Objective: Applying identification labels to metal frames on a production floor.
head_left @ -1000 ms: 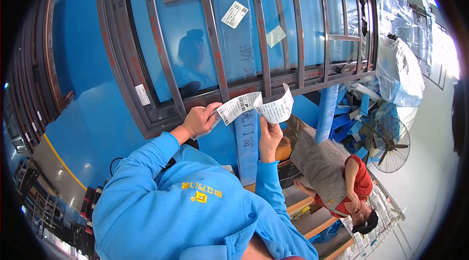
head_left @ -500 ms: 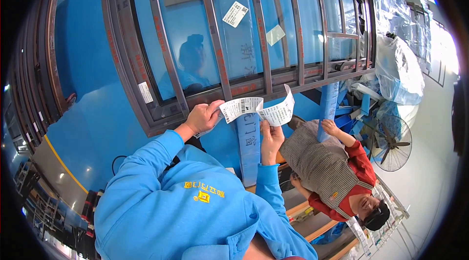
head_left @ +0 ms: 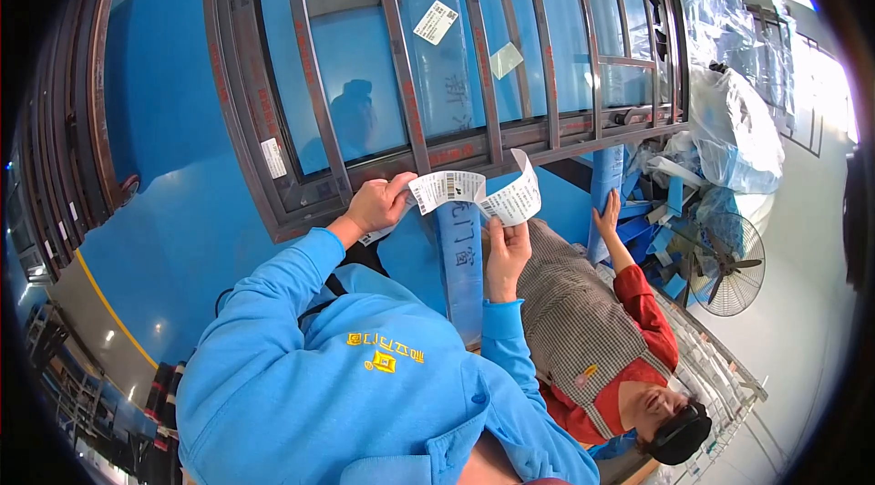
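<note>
A strip of white printed labels (head_left: 447, 190) curls between my two hands. My left hand (head_left: 376, 208) pinches its left part, and more of the strip hangs below that hand. Lower on the right, my right hand (head_left: 507, 259) grips the strip between thumb and fingers, its free end curling upward. Just beyond my hands lies a dark metal window frame (head_left: 365, 170) with several bars across its glass. A white label (head_left: 436, 23) and a pale blank square (head_left: 506, 60) show between the bars. Another label (head_left: 272, 158) sits on the frame's left corner.
Blue-wrapped supports (head_left: 460, 271) stand under the frame. A co-worker in a checked apron (head_left: 583, 303) is close on my right, one hand (head_left: 609, 213) against a support. Beyond are a floor fan (head_left: 726, 264), plastic wrap (head_left: 736, 134) and blue scraps. Dark frames (head_left: 82, 111) lean at far left.
The co-worker has come closer to me and shifted the hand on the blue-wrapped support. My hands keep hold of the label strip, whose free end has swung slightly left. My view has shifted a little.
</note>
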A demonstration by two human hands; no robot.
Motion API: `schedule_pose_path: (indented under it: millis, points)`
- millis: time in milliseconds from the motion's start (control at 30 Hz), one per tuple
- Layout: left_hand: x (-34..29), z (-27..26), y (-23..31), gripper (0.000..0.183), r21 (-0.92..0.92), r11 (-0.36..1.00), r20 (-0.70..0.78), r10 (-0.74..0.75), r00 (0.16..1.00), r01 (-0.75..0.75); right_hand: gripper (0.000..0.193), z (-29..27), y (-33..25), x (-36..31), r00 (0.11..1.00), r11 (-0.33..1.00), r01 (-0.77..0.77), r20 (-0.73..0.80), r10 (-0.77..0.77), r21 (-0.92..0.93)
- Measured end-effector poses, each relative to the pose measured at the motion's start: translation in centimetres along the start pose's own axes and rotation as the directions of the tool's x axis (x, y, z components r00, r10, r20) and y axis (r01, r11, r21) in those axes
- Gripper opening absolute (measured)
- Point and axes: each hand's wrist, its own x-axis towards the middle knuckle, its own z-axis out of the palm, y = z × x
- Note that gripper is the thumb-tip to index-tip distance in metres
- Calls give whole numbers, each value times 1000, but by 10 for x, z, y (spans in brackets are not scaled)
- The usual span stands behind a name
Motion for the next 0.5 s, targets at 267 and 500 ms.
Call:
schedule_pose_path:
  millis: [267, 500]
  points:
    - [1, -1, 1, 31, 60, 998, -33, 38, 999, -35, 32, 0, -11, -8, 994, 994, 102, -47, -100, 43]
    - [10, -18, 15, 19, -329, 919, 107, -190, 976, 216, 55, 1, -24, -22, 954, 965, 260, 151, -261, 21]
